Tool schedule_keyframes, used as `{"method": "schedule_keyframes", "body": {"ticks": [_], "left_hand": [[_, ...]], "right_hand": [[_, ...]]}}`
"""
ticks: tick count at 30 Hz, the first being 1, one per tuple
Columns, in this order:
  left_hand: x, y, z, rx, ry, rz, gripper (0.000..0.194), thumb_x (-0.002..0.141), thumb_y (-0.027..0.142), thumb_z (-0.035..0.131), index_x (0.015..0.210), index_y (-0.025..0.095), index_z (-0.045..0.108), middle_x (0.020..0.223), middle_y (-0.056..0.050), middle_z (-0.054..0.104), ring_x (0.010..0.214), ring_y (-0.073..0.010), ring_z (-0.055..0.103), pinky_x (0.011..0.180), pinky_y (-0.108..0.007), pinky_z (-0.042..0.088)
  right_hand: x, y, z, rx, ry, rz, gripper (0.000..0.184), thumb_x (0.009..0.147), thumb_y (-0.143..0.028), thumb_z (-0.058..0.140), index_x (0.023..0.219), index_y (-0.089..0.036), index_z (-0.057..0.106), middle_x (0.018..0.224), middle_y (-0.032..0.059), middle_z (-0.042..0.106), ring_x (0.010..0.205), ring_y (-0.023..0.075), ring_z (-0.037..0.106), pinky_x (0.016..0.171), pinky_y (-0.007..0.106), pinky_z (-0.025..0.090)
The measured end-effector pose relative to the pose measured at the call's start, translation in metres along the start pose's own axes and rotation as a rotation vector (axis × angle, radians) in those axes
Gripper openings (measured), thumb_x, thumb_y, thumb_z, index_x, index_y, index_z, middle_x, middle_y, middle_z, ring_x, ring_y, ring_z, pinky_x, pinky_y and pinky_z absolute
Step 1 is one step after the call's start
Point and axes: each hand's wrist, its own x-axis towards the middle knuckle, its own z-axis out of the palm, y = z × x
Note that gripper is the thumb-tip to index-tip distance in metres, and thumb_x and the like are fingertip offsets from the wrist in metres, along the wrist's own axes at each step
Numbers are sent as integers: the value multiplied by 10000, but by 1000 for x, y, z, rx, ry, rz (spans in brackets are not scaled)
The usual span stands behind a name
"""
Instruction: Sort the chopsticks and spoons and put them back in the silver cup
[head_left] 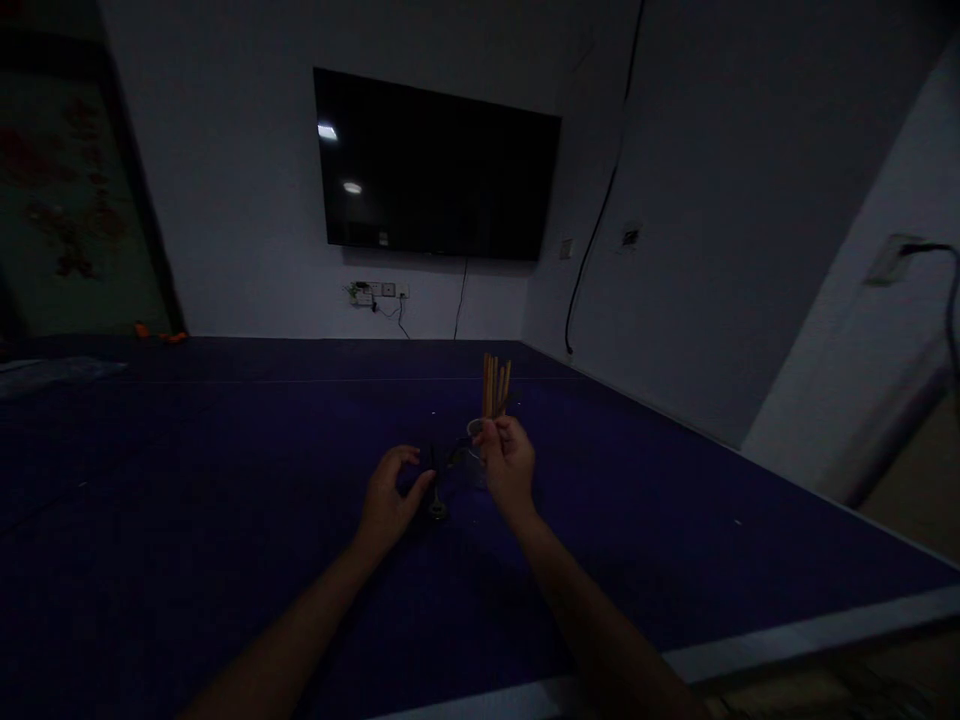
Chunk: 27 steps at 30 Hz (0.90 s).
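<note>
1. While the right hand pinches a pale round piece between thumb and fingers, a bunch of thin sticks stands nearly upright just beyond it.
2. Below those fingers a clear cup shows in part; the light is dim, but the sticks seem to rise from it.
3. The left hand is wide, its thumb and forefinger parted in a loose curve, with nothing visibly gripped.
4. At the left thumb's tip is a dark tool with a rounded lower end; whether they touch, I cannot tell.
5. Between the hands, beside the cup, is a small dark piece, too blurred to name.
6. All these are over a blue surface.
7. Farther back, a TV hangs on the wall, above some sockets.
8. Far left, orange things lie near a plastic sheet.
</note>
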Motion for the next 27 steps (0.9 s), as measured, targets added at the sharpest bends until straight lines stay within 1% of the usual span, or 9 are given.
{"method": "schedule_keyframes", "body": {"ticks": [1, 3, 4, 5, 9, 13, 21, 24, 27], "left_hand": [[1, -3, 0, 21, -12, -13, 174, 844, 376, 573, 874, 205, 581, 1007, -67, 657, 927, -193, 607, 857, -346, 483], [1, -8, -1, 54, -60, -26, 193, 872, 388, 529, 850, 205, 587, 954, -61, 659, 909, -192, 610, 855, -345, 484], [2, -11, -1, 71, -85, -28, 200, 884, 381, 507, 846, 204, 593, 924, -59, 659, 896, -191, 611, 851, -342, 484], [1, -13, -1, 90, -106, -27, 205, 893, 369, 489, 848, 203, 600, 903, -58, 659, 887, -190, 613, 848, -341, 484], [1, -17, -1, 162, -171, 18, 215, 900, 316, 457, 841, 193, 623, 883, -67, 661, 885, -194, 618, 849, -343, 481], [-1, -17, -1, 210, -215, 64, 229, 903, 298, 442, 852, 187, 636, 880, -76, 664, 891, -204, 619, 843, -354, 482], [-2, -14, -2, 259, -274, 71, 229, 907, 289, 446, 870, 192, 650, 893, -78, 678, 913, -209, 618, 841, -360, 470], [-2, -15, -1, 276, -305, 61, 238, 908, 282, 441, 848, 197, 655, 871, -75, 678, 901, -206, 620, 820, -345, 466], [-3, -16, 1, 287, -339, 53, 244, 906, 286, 447, 821, 194, 657, 873, -78, 681, 891, -208, 619, 802, -341, 463]], "right_hand": [[5, -4, -7, -7, 103, -15, 331, 874, -533, 483, 789, -213, 502, 616, -30, 576, 482, 107, 499, 487, 222, 404], [15, -6, -19, -27, 247, -48, 339, 875, -543, 477, 805, -212, 487, 632, -18, 597, 495, 110, 518, 516, 231, 437], [20, -6, -24, -46, 298, -55, 346, 870, -550, 482, 810, -210, 488, 643, -11, 607, 504, 113, 529, 525, 235, 446], [24, -3, -28, -62, 309, -57, 352, 859, -555, 498, 816, -206, 496, 658, -2, 619, 515, 118, 541, 531, 240, 454], [32, 12, -36, -127, 241, 4, 373, 827, -555, 535, 816, -183, 555, 710, 40, 662, 559, 149, 593, 525, 255, 457], [31, 25, -36, -244, 160, 9, 368, 826, -521, 540, 802, -165, 626, 725, 63, 686, 635, 178, 633, 609, 282, 480], [28, 29, -38, -503, 78, -52, 371, 849, -461, 503, 765, -169, 716, 764, 85, 710, 696, 196, 631, 658, 293, 466], [27, 30, -39, -655, 49, -35, 384, 845, -464, 495, 769, -178, 741, 715, 72, 700, 658, 191, 616, 630, 285, 436], [26, 32, -39, -746, 46, 11, 386, 833, -467, 499, 795, -182, 756, 730, 70, 711, 657, 194, 627, 601, 278, 415]]}}
